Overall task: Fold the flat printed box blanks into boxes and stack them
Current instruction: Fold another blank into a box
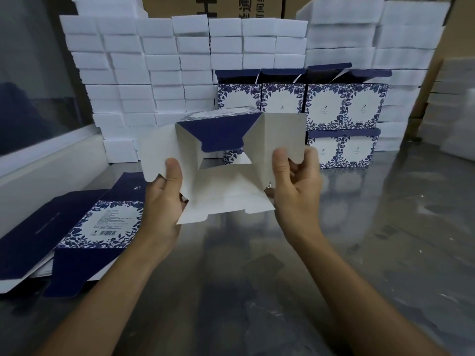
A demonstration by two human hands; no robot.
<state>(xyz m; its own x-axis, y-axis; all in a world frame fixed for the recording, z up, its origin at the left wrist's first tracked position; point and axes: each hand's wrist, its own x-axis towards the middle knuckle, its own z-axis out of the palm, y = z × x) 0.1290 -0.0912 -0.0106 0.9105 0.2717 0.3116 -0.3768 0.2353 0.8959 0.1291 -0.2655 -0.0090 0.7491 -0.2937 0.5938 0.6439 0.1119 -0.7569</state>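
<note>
I hold a half-opened box blank [223,181] up over the table, its white inside facing me and its end flaps spread out. A dark blue flap points down into its open middle. My left hand [164,194] grips its left flap, thumb on the white inner face. My right hand [295,181] pinches the right flap the same way. A pile of flat blue floral blanks [77,232] lies on the table at the left. Folded blue-and-white boxes [321,109] stand stacked in two layers behind, lids open.
A wall of white foam blocks [159,62] fills the back, with more at the far right [457,104]. Brown cartons [231,6] stand behind them. The shiny metal table [359,253] stretches in front and to the right.
</note>
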